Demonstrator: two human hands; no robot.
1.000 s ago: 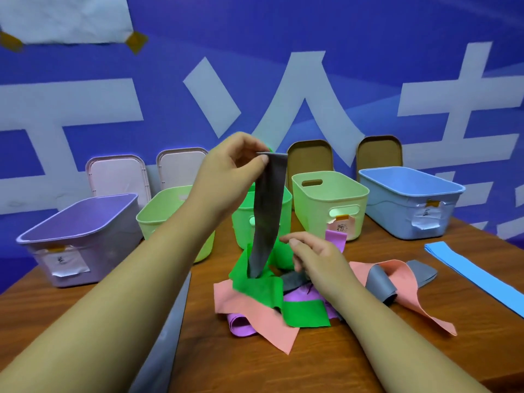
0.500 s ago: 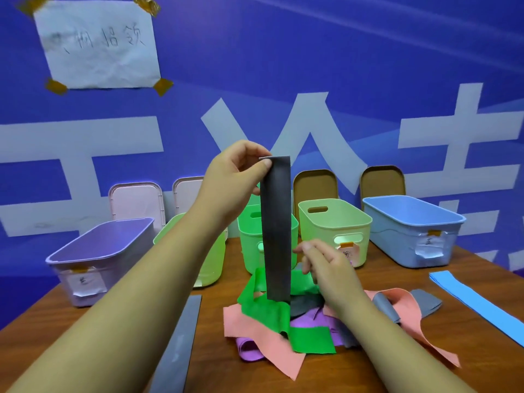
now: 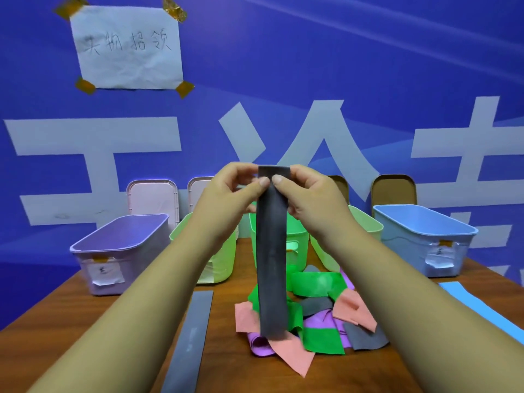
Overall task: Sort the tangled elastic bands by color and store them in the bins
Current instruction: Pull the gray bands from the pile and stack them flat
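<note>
Left hand (image 3: 232, 191) and right hand (image 3: 306, 194) both pinching top edge of grey band (image 3: 272, 251), band hanging upright above mixed pile (image 3: 309, 321) on table (image 3: 85, 321), second grey band (image 3: 190, 338) flat beside pile, bins (image 3: 122, 251) behind.

Bright, evenly lit, colours saturated. Only faint, soft shadows on the bench (image 3: 93, 316). Slightly soft throughout, with wide-angle bowing toward the edges.

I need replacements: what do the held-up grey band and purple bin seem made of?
The grey band looks like thin rubber or elastic fabric, matte: it hangs flat and limp. The purple bin seems moulded plastic, smooth, with a rolled rim.
</note>
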